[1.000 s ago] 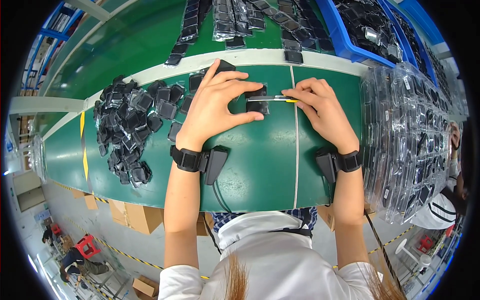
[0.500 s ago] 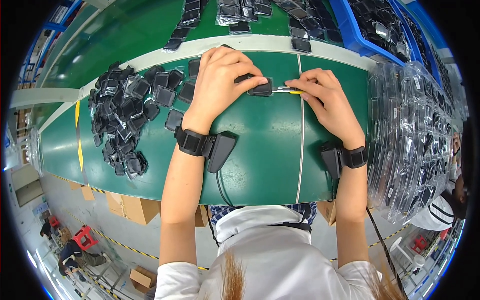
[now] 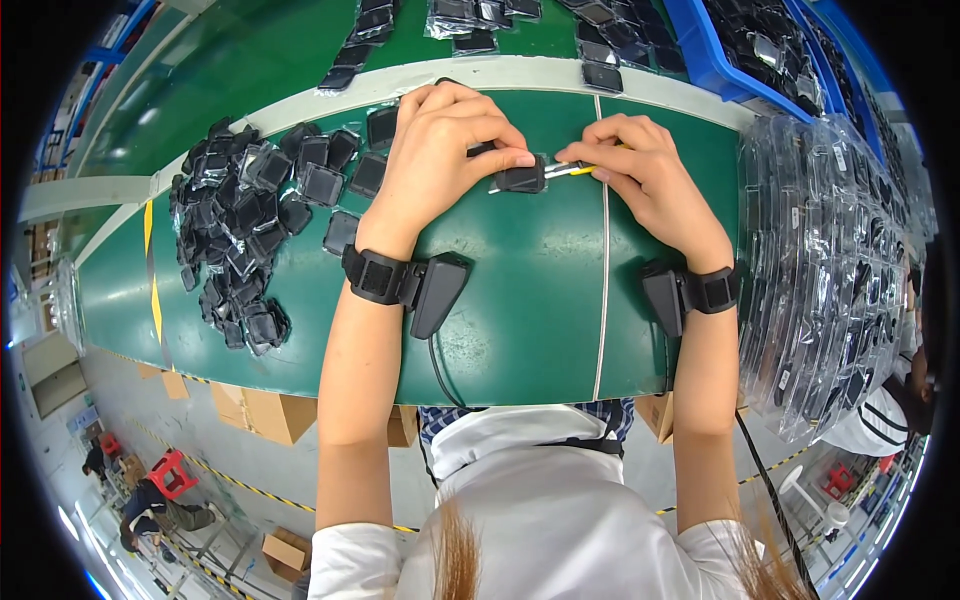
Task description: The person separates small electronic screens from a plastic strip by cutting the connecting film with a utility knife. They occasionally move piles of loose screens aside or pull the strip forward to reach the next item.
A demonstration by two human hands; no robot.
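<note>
My left hand (image 3: 445, 150) is closed, its thumb pressing on a small flat black square piece (image 3: 521, 180) with a clear film edge. From the right, my right hand (image 3: 640, 170) pinches a slim tool with a pale metal tip and a black-and-yellow handle (image 3: 581, 169). That tip meets the right edge of the square piece; whether it goes under the film I cannot tell. More loose black squares in clear film lie left of my left hand, in a large heap (image 3: 240, 205). The fingers of my left hand hide part of what is behind the piece.
Stacked clear plastic trays (image 3: 815, 270) stand at the right end of the green table (image 3: 520, 310). Beyond a pale rail (image 3: 530, 72) lie more wrapped black pieces (image 3: 475, 42). A blue bin (image 3: 700, 60) holds others. Cardboard boxes (image 3: 270, 412) sit below the table edge.
The tool has tilted, and my right hand has shifted slightly left and away from me. The square piece stays under my left thumb. The whole view has shifted slightly.
</note>
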